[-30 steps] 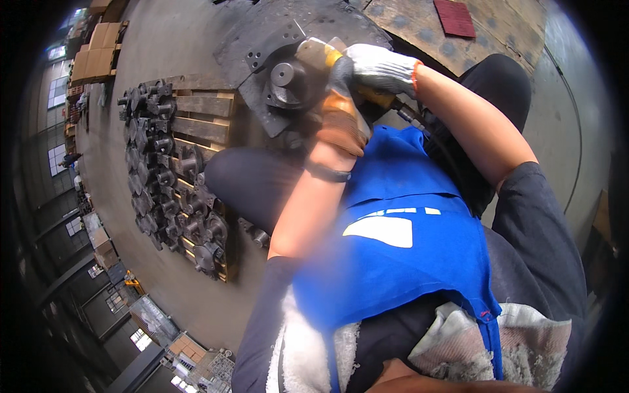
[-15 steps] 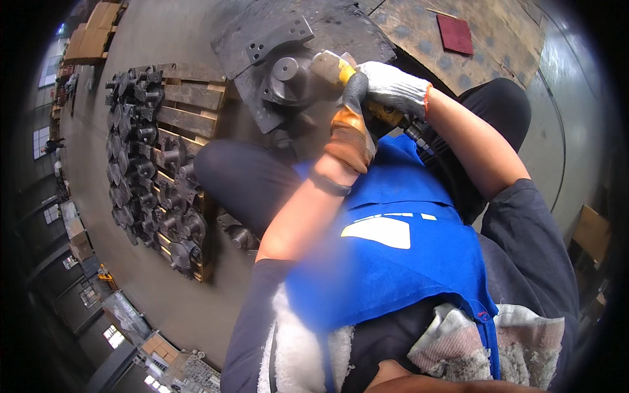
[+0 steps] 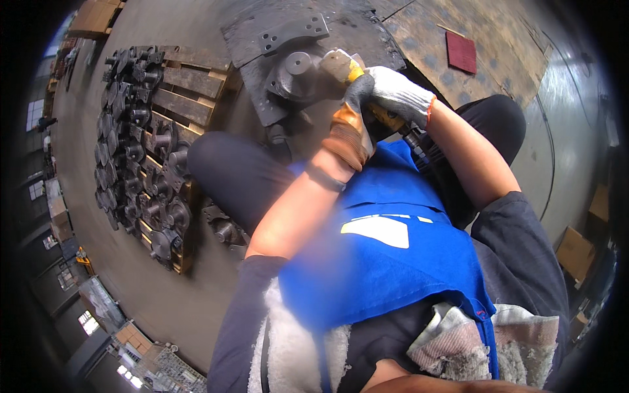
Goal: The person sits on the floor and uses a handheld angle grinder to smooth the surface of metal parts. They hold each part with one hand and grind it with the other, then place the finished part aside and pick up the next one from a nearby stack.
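A yellow hand-held grinder (image 3: 388,118) with a pale guard at its front end is held in both my hands. My left hand (image 3: 352,121), in an orange-and-grey glove, is closed around it near the head. My right hand (image 3: 401,93), in a white-and-grey knitted glove, wraps the body behind it. The grinder's head is beside a dark metal part (image 3: 288,77) with a round upright boss. Whether the disc touches the metal is hidden by blur. That part rests on a dark metal worktop (image 3: 357,33), in front of a curved plate with holes (image 3: 295,34).
To the left, a wooden pallet (image 3: 187,82) carries several rows of similar dark metal parts (image 3: 134,150). One more part (image 3: 224,229) lies on the floor beside my left knee. A red square pad (image 3: 461,52) lies on the wooden board (image 3: 419,39). A hose (image 3: 552,157) runs along the floor at right.
The whole view has shifted a little, with the worktop now slightly further right. My hands keep their hold on the grinder, which stays close beside the boss.
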`<action>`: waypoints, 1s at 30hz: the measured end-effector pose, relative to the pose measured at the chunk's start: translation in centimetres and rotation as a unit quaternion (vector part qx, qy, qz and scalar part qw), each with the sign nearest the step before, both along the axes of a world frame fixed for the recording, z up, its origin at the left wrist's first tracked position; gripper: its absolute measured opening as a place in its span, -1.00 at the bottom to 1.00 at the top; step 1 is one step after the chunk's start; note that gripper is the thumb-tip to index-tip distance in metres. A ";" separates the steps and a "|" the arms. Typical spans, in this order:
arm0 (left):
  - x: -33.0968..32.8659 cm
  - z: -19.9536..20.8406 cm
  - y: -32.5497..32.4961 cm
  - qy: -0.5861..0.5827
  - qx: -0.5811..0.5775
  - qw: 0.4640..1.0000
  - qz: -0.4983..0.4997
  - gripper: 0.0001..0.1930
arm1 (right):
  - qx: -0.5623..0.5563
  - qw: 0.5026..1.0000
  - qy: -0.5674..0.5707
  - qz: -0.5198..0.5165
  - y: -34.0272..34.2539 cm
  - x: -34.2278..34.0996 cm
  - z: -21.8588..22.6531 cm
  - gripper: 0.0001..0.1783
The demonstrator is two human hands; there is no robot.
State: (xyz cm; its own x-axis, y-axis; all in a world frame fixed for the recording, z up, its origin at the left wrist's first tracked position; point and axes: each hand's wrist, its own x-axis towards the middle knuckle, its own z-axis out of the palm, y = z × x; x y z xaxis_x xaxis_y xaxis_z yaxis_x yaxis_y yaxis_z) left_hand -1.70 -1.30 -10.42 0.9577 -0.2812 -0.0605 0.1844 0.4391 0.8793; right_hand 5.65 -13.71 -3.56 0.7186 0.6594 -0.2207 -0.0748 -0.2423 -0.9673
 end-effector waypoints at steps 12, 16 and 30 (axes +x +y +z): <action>-0.5 5.9 -1.6 0.287 0.015 0.955 0.067 -0.28 | -0.010 0.999 -0.051 0.009 -1.1 -2.3 1.7 -0.77; -0.4 3.9 -1.8 0.358 0.014 0.929 0.090 -0.26 | -0.102 0.993 -0.052 0.006 -0.3 -2.4 -1.4 -0.82; -2.7 6.7 0.7 0.231 0.216 0.947 0.061 -0.21 | -0.075 0.992 -0.085 -0.057 1.5 -5.4 1.4 -0.54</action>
State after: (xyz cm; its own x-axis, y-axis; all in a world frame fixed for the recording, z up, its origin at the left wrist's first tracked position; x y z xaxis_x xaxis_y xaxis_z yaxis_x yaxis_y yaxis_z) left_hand -4.41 -0.59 -3.70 0.8253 -0.0234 -0.5642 0.5635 0.0990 0.8201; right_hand 0.21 -12.16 -2.15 0.8218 0.5404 -0.1804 0.0506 -0.3846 -0.9217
